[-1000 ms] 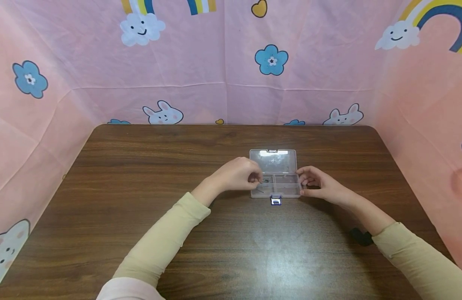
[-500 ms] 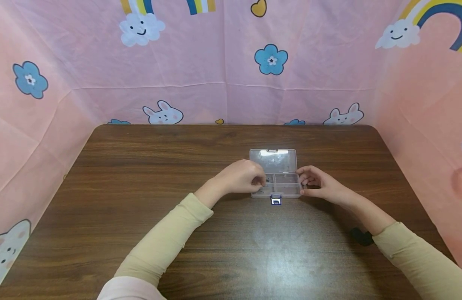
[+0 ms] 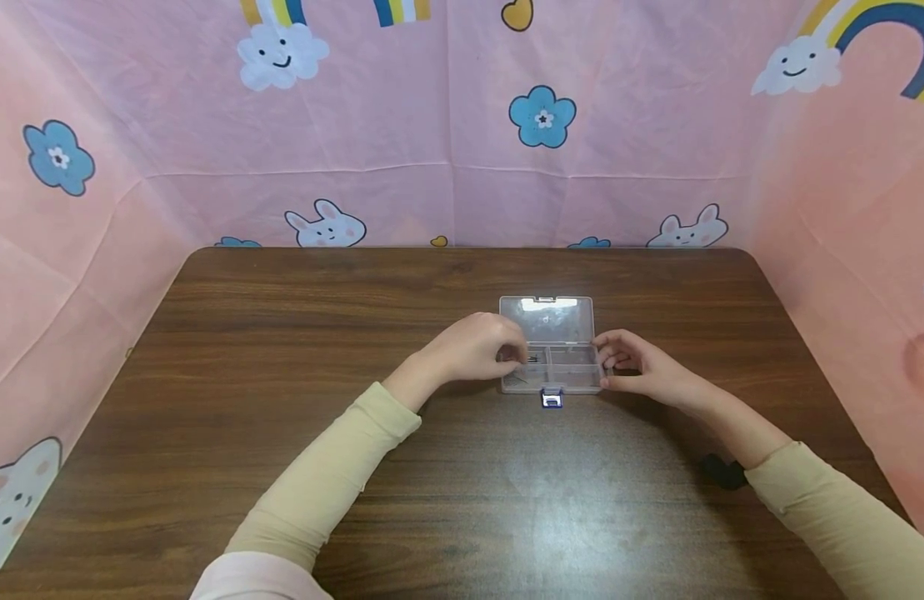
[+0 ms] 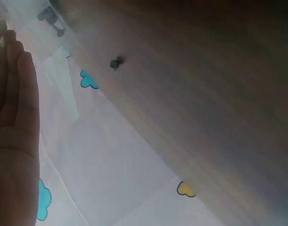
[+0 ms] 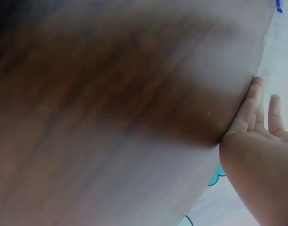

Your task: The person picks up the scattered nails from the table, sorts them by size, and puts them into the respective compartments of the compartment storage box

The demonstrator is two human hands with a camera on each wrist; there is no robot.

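A clear plastic compartment box (image 3: 574, 378) lies with its lid (image 3: 547, 321) swung back, right of the table's middle. Small dark pieces (image 3: 532, 359) sit in its back left compartment; in the left wrist view dark round-ended pieces (image 4: 50, 17) show inside, their kind unclear. My left hand (image 3: 476, 348) reaches over the box's left side, fingertips bent down into it; whether they pinch anything is hidden. A thin dark line (image 3: 519, 377) shows in the front left compartment below them. My right hand (image 3: 641, 372) holds the box's right end between thumb and fingers.
A blue-edged latch (image 3: 551, 398) hangs from the box's front. The left wrist view shows a small dark blurred spot (image 4: 115, 63) on the brown wooden table (image 3: 342, 333). Pink printed cloth (image 3: 402, 125) stands behind and beside the table. A dark patch (image 3: 722, 472) lies under the right forearm.
My left hand dipped slightly right and forward over the left compartments, then lifted back a little to the left. My right hand and the box have stayed in place.
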